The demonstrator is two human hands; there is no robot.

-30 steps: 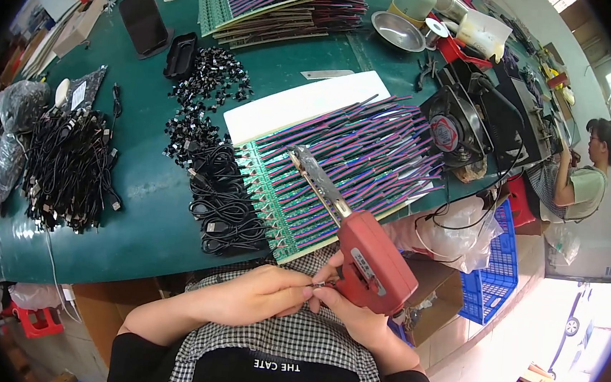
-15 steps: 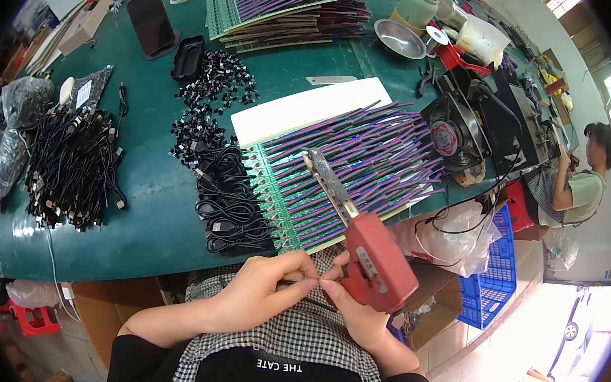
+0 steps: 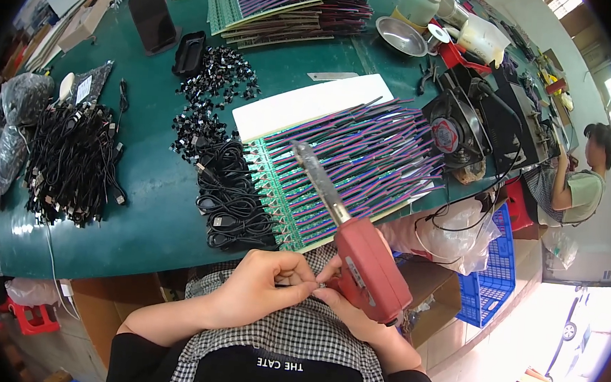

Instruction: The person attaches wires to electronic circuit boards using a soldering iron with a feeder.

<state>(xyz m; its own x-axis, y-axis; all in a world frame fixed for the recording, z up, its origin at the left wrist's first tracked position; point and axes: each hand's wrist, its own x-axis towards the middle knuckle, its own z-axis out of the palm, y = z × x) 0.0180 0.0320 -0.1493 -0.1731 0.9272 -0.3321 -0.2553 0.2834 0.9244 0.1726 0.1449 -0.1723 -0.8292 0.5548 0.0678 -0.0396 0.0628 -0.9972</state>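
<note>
In front of my apron, my left hand (image 3: 258, 288) is closed in a pinch on a short dark piece, perhaps a cable end, mostly hidden by the fingers. Against its fingertips, my right hand (image 3: 353, 313) grips a red soldering gun (image 3: 372, 268) while its thumb and finger meet at the same small piece. The gun's long, stained metal barrel (image 3: 320, 181) points up and left over a green circuit board panel (image 3: 273, 195) with rows of purple and black wires (image 3: 358, 159). Bundled black USB cables (image 3: 228, 210) lie along the panel's left edge.
Small black connectors (image 3: 209, 86) are heaped beyond the bundles. A larger cable pile (image 3: 74, 165) lies at left. More wired panels (image 3: 284, 10), a phone (image 3: 152, 19) and a metal bowl (image 3: 401, 37) stand farther back. A fan (image 3: 450, 134) sits at right; a person (image 3: 579, 184) sits beyond.
The soldering gun has shifted slightly left, its barrel tip moving left. Both hands stay together, still pinching the small piece.
</note>
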